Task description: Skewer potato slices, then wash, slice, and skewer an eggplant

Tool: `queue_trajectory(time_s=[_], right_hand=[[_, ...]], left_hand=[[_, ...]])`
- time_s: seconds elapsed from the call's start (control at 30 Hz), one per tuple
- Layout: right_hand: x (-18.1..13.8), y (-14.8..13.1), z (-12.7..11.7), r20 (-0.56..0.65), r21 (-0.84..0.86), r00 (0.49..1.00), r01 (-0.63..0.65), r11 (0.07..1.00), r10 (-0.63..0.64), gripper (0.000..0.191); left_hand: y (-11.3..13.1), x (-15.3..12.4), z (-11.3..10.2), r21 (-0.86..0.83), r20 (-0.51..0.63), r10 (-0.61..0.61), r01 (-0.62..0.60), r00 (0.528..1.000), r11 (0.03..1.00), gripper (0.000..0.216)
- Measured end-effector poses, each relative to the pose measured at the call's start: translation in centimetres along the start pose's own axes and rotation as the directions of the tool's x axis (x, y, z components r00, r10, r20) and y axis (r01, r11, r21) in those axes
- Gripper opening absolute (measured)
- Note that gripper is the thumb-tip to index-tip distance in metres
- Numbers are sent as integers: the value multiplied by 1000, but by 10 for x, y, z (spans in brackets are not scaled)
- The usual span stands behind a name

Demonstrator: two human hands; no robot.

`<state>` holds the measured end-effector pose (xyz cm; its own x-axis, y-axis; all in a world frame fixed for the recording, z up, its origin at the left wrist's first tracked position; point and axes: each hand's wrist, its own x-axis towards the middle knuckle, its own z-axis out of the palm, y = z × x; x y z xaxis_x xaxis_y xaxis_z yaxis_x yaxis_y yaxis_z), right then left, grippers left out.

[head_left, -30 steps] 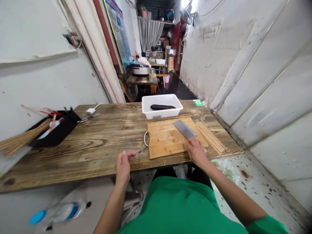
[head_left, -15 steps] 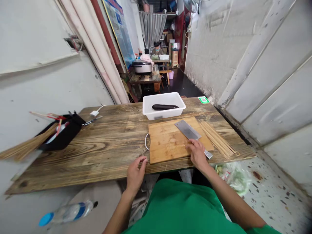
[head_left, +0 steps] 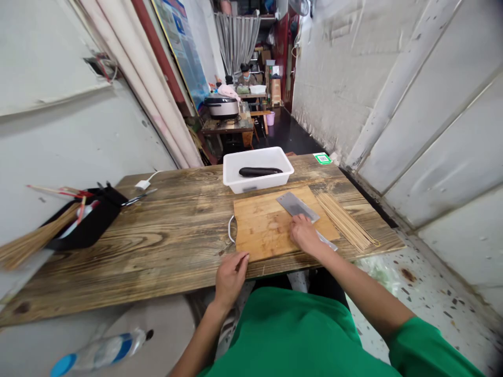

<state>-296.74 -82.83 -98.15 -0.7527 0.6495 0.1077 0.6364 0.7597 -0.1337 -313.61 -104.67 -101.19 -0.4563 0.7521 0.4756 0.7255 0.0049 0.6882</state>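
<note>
A bamboo cutting board (head_left: pixel 271 225) lies on the wooden table (head_left: pixel 157 235) in front of me. A steel cleaver (head_left: pixel 296 206) rests on the board's right half. My right hand (head_left: pixel 305 235) lies over the cleaver's handle on the board, fingers curled down; whether it grips the handle I cannot tell. My left hand (head_left: pixel 231 275) rests at the table's near edge by the board's near left corner, fingers bent over the edge. A white tub (head_left: pixel 257 167) behind the board holds one dark eggplant (head_left: pixel 260 171).
A bundle of bamboo skewers (head_left: pixel 346 222) lies right of the board. A black tray (head_left: pixel 84 220) with skewers and utensils sits at the table's left end. A plastic bottle (head_left: pixel 100 351) lies below. Walls close in on both sides; people sit far down the corridor.
My left hand moved right along the table's near edge to the board's corner. My right hand shifted slightly left over the cleaver's handle. The camera view shifted a little.
</note>
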Motion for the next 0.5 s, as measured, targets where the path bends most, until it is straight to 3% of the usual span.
queue_trajectory(time_s=[0.1,0.17,0.23,0.3,0.4,0.47,0.5], right_hand=[[-3,20,-11,-127,40,986,-103,994,108,15],[-16,38,-19,-256,148,945,-171,974,204,13],[-38,50,-24,-340,270,904,-170,948,259,14],[-63,54,-28,-366,366,897,-105,924,247,20],[-105,51,-34,-403,445,866,-98,890,296,30],[-134,51,-41,-448,458,805,-165,873,388,32],[-148,54,-44,-466,452,773,-212,866,432,34]], left_hand=[[-1,-1,-7,-18,2,-32,32,999,999,18],[0,2,-9,-26,2,-90,90,996,996,19],[8,8,-5,-48,22,-149,150,989,988,20],[28,16,10,-98,78,-147,154,986,983,20],[75,28,51,-195,240,64,-16,969,981,20],[110,37,83,-255,355,288,-204,889,945,22],[124,41,97,-274,398,406,-316,822,908,23]])
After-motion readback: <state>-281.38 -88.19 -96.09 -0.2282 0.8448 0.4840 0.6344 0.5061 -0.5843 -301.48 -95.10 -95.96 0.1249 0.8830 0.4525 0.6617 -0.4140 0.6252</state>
